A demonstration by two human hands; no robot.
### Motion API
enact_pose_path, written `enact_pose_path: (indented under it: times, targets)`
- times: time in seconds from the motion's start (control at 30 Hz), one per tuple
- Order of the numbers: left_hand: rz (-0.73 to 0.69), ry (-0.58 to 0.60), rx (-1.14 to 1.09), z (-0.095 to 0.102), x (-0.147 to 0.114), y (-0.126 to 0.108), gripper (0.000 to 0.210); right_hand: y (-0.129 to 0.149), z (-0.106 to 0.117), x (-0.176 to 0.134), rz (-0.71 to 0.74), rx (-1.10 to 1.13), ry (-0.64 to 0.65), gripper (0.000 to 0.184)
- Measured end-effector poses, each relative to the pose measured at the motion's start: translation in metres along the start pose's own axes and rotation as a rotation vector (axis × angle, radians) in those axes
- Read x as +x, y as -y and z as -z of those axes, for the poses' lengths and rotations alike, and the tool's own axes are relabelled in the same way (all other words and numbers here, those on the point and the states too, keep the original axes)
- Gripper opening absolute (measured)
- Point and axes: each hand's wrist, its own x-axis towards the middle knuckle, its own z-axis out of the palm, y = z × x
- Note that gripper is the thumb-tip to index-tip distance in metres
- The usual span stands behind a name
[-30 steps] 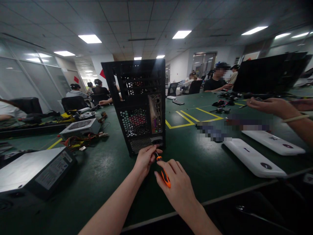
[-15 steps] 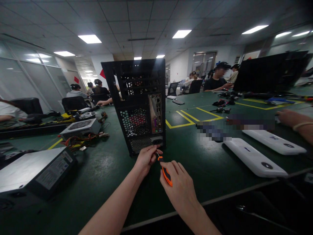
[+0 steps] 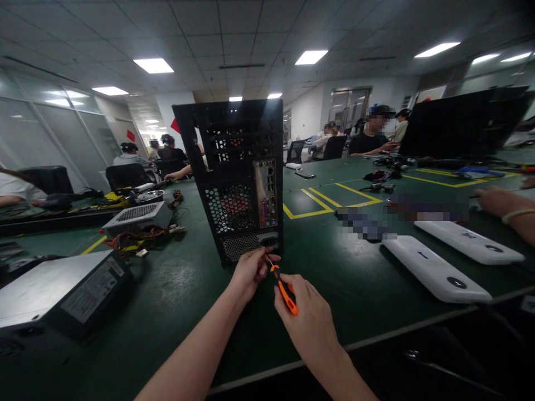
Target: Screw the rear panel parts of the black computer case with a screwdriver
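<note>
A black computer case (image 3: 209,200) stands upright on the green table with its rear panel facing me. At its lower right corner, my left hand (image 3: 249,270) is pinched closed beside the power supply socket. Whatever lies between those fingertips is too small to make out. My right hand (image 3: 307,309) grips an orange and black screwdriver (image 3: 286,292) by its handle. The thin shaft points up and to the left, and its tip ends at the left fingers, where it is hidden from view.
On the left lie a large power supply unit (image 3: 62,295) and a smaller one (image 3: 137,217) with bundled cables. Two white power banks (image 3: 434,267) are on the right, near another person's hand (image 3: 497,201). Yellow tape (image 3: 311,214) marks the green table (image 3: 175,323). Several people sit farther back.
The screwdriver handle has shifted slightly and shows more of its orange side, with the right fingers curled further around. My left hand has stayed almost still by the case.
</note>
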Motion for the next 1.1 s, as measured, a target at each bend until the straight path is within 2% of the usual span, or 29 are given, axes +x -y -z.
enact_pose_path:
  times: [0.1,0.2,0.37,0.7,0.8,0.9,1.0,1.1]
  targets:
    - [0.04,0.009,-0.026,0.001,0.001,-0.001,0.026,0.0,0.002,0.0,-0.036,0.038,0.02,0.012]
    - [0.001,-0.016,0.012,-0.001,0.0,-0.002,0.026,0.0,0.003,0.0,-0.046,0.054,0.033,0.013]
    - [-0.001,-0.064,0.047,-0.006,-0.002,-0.005,0.024,0.0,-0.001,0.001,0.02,-0.03,0.004,0.01]
    - [-0.024,-0.064,0.024,-0.002,0.004,0.002,0.025,0.001,-0.001,0.002,0.104,-0.151,-0.001,0.013]
    - [-0.016,-0.066,0.032,-0.002,0.004,0.002,0.026,0.003,-0.003,0.002,0.167,-0.27,0.073,0.015]
    - [-0.016,-0.07,0.037,-0.001,0.003,0.001,0.026,0.007,-0.005,0.002,0.204,-0.354,0.214,0.013]
    - [-0.026,-0.069,0.034,-0.001,0.003,0.0,0.027,0.01,-0.005,0.002,0.196,-0.301,0.333,0.017]
    - [-0.029,-0.057,0.03,-0.001,0.002,0.0,0.025,0.013,-0.003,0.002,0.19,-0.257,0.384,0.025]
